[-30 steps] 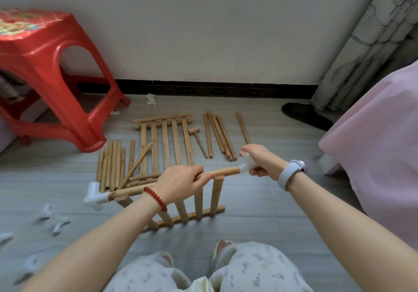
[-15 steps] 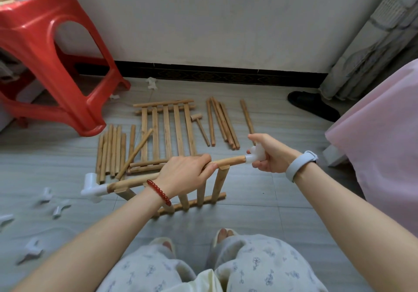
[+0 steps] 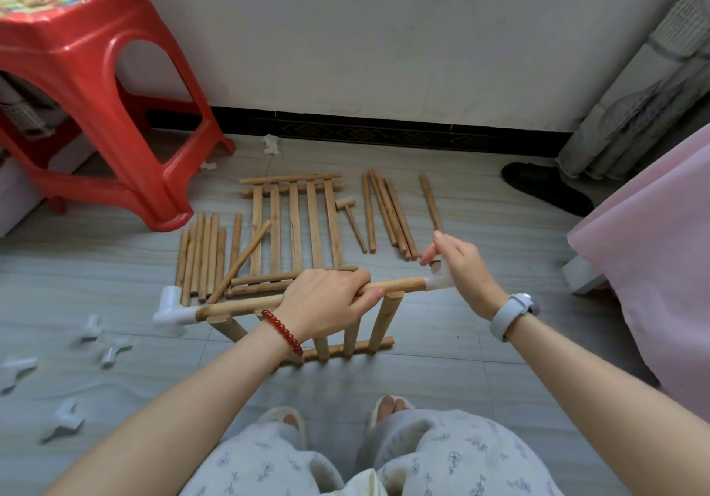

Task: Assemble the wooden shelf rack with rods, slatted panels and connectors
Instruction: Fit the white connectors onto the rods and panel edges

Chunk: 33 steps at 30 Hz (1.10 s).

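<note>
Fingers of the right hand (image 3: 463,269) have loosened around the connector (image 3: 438,282) at 3 o'clock, suggesting it is seated; left hand (image 3: 326,305) keeps gripping the rod (image 3: 395,287).

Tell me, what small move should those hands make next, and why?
Probably press the right connector fully home: the left hand grips the panel's top rod, and the right hand holds that white piece at its end. The left connector looks seated.
</note>
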{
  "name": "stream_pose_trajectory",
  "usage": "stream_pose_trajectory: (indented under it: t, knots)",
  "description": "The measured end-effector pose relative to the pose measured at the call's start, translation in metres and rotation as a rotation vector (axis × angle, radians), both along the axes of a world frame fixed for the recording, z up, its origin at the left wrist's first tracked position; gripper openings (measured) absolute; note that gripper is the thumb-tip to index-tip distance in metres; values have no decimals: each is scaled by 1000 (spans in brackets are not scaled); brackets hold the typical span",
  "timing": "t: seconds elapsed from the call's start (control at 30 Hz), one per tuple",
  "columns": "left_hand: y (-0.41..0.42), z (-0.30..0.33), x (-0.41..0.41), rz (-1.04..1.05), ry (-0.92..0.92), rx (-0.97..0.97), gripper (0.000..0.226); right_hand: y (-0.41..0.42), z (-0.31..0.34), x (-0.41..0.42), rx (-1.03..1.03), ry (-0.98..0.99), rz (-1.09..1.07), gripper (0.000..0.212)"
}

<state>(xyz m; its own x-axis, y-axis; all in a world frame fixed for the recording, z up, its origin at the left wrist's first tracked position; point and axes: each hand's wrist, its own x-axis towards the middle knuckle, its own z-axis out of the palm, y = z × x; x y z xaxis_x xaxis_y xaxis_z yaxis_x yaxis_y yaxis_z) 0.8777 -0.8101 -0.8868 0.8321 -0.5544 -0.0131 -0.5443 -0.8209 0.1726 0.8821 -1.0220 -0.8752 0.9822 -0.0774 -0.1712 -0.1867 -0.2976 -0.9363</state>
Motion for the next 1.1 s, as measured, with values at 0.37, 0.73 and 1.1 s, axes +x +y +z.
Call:
stream_pose_trajectory:
  t: [0.37,0.73,1.1]
  knots:
    - [-3,-6,11,18,-69,28,41,30,-7,34,-1,408,-324,24]
    - [0,-7,22,53,-77,-51,43,41,-14,40,-687,-65,-174,34]
    - [94,17,23,304,-133,79,54,106,-2,40,-1020,-399,834,25]
